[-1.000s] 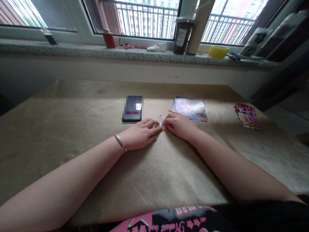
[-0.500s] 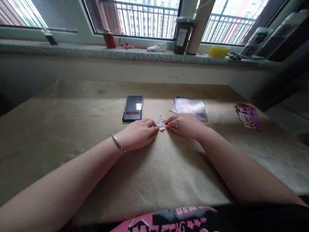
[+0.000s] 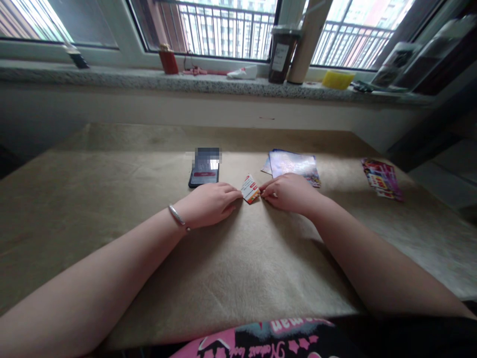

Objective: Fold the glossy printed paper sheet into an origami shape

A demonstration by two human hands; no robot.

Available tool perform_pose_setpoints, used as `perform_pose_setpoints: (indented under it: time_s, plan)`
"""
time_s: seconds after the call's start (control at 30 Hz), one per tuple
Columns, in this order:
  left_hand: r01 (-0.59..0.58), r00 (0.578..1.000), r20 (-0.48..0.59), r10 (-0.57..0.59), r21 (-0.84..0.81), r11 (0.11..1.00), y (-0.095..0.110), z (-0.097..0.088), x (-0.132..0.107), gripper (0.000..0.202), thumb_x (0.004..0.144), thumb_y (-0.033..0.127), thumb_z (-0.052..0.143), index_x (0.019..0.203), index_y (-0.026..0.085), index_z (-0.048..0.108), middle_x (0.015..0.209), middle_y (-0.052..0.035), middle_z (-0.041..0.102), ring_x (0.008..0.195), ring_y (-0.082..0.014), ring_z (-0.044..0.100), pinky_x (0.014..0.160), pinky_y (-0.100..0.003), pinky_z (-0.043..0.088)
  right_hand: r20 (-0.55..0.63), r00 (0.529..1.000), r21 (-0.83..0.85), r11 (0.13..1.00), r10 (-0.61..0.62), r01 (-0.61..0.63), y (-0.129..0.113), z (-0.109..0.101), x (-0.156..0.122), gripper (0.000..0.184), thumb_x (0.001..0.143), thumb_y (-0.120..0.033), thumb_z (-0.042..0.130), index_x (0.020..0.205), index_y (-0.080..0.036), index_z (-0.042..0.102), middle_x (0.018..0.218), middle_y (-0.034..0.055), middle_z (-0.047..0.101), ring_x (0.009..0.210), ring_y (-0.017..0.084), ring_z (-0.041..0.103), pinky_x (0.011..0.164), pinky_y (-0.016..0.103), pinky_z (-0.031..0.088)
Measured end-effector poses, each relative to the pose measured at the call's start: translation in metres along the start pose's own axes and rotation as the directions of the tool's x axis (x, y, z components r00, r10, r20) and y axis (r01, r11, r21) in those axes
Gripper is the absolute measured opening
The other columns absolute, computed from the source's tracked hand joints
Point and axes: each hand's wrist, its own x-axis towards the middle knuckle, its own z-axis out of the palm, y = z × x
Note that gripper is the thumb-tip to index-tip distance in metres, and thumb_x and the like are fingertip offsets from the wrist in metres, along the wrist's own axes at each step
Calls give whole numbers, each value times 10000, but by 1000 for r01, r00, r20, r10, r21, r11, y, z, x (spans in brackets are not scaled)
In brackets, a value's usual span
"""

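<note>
A small folded piece of red and white paper (image 3: 250,189) lies on the tan table cover (image 3: 112,199) between my two hands. My left hand (image 3: 208,204), with a silver bracelet on the wrist, rests knuckles up with its fingers curled together, fingertips pinching the paper's left edge. My right hand (image 3: 288,194) lies opposite, fingers pressed together on the paper's right corner. A dark phone (image 3: 204,169) lies just beyond my left hand. A stack of shiny printed paper sheets (image 3: 294,166) lies just beyond my right hand.
A colourful pink sheet (image 3: 380,179) lies at the table's right. The stone windowsill (image 3: 112,79) holds a red cup (image 3: 168,60), a dark jar (image 3: 281,54), a cardboard tube (image 3: 305,44) and a yellow tub (image 3: 337,79).
Both hands have drawn slightly apart, so more of the small paper shows between them. The paper now stands out further from the fingertips.
</note>
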Motion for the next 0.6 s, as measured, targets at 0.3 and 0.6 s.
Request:
perform_pose_setpoints:
  time_s: [0.3, 0.6]
  plan:
    - [-29, 998, -51, 31, 35, 999, 2, 5, -1, 359, 882, 182, 473, 1229, 155, 561, 1189, -112, 582, 1070, -212, 563, 949, -354, 464, -175, 953, 140, 964, 247, -224, -11, 8, 1, 186, 839, -315, 526, 928, -243, 673, 820, 9, 732, 676, 162, 631, 567, 253, 321]
    - [-37, 994, -106, 32, -49, 998, -2, 13, 0, 352, 881, 199, 491, 1222, 140, 555, 1261, -99, 576, 1164, -225, 524, 1013, -368, 432, -190, 974, 101, 989, 125, -107, -14, 16, 2, 222, 869, -287, 499, 891, -228, 712, 959, 24, 724, 858, 193, 643, 682, 286, 419]
